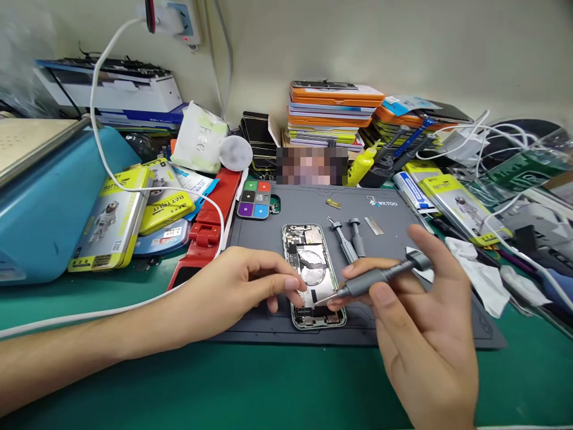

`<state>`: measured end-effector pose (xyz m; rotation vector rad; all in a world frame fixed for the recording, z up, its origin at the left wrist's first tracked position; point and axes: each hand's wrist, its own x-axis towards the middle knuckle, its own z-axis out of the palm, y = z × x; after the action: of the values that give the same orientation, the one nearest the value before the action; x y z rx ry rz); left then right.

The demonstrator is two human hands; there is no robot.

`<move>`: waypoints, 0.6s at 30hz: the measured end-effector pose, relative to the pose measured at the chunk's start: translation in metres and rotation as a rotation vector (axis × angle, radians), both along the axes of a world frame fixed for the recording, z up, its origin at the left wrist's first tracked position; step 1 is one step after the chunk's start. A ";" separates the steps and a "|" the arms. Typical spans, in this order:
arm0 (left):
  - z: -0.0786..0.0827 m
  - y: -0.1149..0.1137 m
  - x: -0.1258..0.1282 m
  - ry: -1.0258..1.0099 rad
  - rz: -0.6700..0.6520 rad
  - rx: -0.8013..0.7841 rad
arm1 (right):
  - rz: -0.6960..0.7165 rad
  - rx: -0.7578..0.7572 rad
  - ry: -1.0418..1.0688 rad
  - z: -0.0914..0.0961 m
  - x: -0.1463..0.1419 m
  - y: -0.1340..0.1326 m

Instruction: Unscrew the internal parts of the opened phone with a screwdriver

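Observation:
An opened phone [329, 280] lies on a dark grey work mat [268, 239], its inner parts and a round coil showing. My right hand [425, 334] holds a grey precision screwdriver [367, 282], thumb and fingers around its handle, the thin tip pointing left over the lower half of the phone. My left hand [250, 286] hovers at the phone's left side with thumb and fingertips pinched together close to the screwdriver tip. Whatever sits in that pinch is too small to make out. Two more screwdrivers [344, 242] lie on the mat beyond my right hand.
A screw tray with coloured squares [254, 200] rests at the mat's upper left. Yellow battery boxes [114, 221] and a red holder [208, 221] stand left; more boxes [465, 206] and crumpled tissue [478, 280] lie right. A white cable [156, 301] passes beneath my left forearm.

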<state>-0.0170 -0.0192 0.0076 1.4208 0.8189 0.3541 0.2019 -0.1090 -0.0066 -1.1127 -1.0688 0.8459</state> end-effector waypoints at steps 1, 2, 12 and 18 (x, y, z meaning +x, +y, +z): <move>0.000 0.000 0.000 0.001 0.009 -0.008 | -0.050 0.062 -0.085 -0.002 -0.001 -0.003; 0.000 0.001 0.000 0.003 0.016 -0.014 | -0.087 0.123 -0.179 -0.005 -0.001 -0.005; -0.001 0.001 -0.002 -0.022 0.030 0.003 | -0.043 0.262 -0.557 -0.020 0.007 -0.013; 0.000 0.001 -0.001 -0.032 0.016 0.007 | 0.091 0.260 -0.603 -0.013 0.004 -0.013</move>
<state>-0.0178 -0.0177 0.0076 1.4119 0.8045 0.3915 0.2058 -0.1219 -0.0192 -1.1272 -1.6863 0.4209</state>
